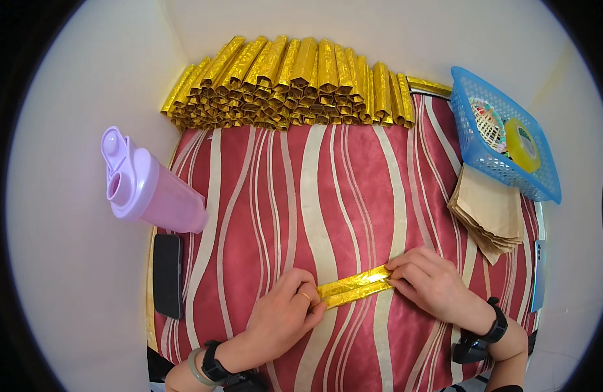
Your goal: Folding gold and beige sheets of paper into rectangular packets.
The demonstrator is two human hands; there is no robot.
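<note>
A strip of shiny gold foil paper (355,285), folded lengthwise with a crease along its middle, lies between my hands near the front of the table. My left hand (287,310) pinches its left end between thumb and fingers; a ring shows on one finger. At the other end my right hand (427,282) grips the strip with bent fingers. The strip slants, its right end a little farther away than the left. Along the back of the table rises a big pile of gold foil tubes (305,62), their open ends facing me.
A lilac shaker bottle (159,189) stands at the left, above a black phone (168,276). On the right are a blue plastic basket (468,124) holding a roll of yellow tape (522,145), a stack of brown paper (488,209) and a thin blue device (538,276). A striped red cloth (269,196) covers the table.
</note>
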